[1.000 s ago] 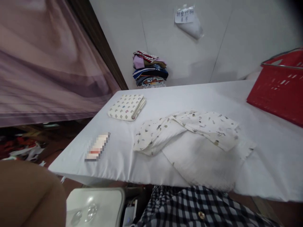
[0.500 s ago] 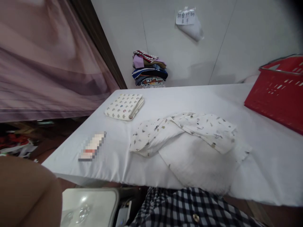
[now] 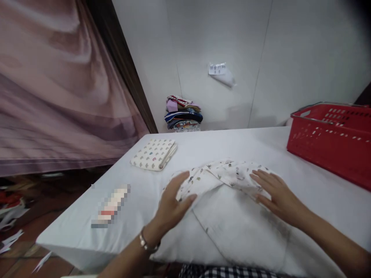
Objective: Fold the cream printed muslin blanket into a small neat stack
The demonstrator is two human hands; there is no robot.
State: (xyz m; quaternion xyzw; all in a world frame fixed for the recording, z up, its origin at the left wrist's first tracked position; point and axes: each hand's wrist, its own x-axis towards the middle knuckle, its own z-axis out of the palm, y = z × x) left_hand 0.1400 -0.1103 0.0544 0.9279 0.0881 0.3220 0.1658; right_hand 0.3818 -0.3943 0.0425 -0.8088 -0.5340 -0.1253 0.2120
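A crumpled white cloth with small printed figures (image 3: 228, 175) lies on the white-covered table in front of me, its plain side showing in the lower part. My left hand (image 3: 174, 202) is over the cloth's left end, fingers and thumb apart, holding nothing. Over the right part of the cloth is my right hand (image 3: 275, 195), also with spread fingers and nothing gripped. Whether either palm touches the fabric is hard to tell. A folded cream cloth with a grey pattern (image 3: 153, 154) rests at the table's back left.
A red basket (image 3: 333, 148) stands at the right on the white tabletop (image 3: 232, 141). A pixelated flat object (image 3: 111, 206) lies at the left. Behind the table are stacked folded fabrics (image 3: 184, 116). A pink curtain (image 3: 58, 85) hangs at the left; a paper sign (image 3: 217, 69) is on the wall.
Both hands have come into view over the printed cloth. The camera view has tilted upward, so the table and basket appear lower. The cloth keeps roughly its crumpled shape.
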